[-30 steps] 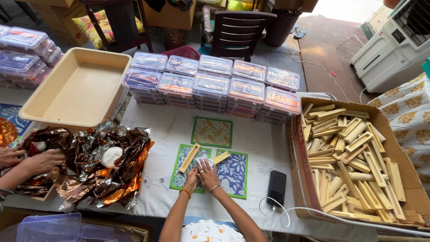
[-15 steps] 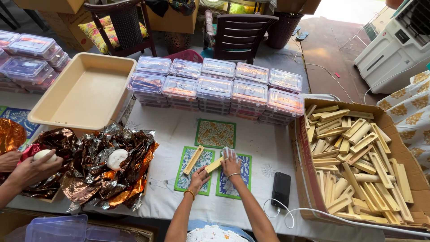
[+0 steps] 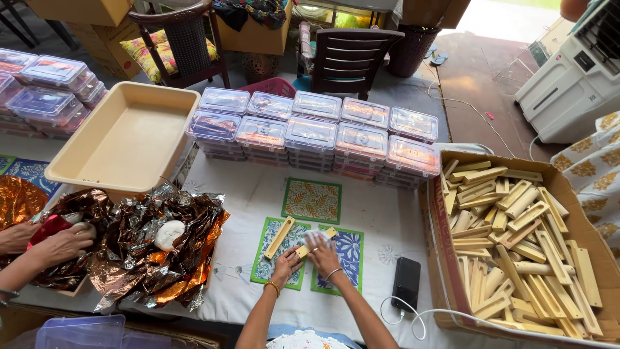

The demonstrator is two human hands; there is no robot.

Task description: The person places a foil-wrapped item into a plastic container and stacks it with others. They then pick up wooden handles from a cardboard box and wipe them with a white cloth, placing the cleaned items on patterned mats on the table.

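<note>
Wooden stick [image 3: 314, 241] lies across two patterned tiles [image 3: 334, 258] at the near table edge. Left hand [image 3: 286, 264] pinches its near end, steadying it; right hand [image 3: 321, 251] presses a white cloth [image 3: 316, 239] flat on it.

Matt pale wood sticks [image 3: 516, 239] in rough cardboard box [image 3: 584, 213]; crinkled glossy foil [image 3: 155, 249]; clear glossy plastic containers [image 3: 310, 132]; white cloth [image 3: 387, 220].
</note>
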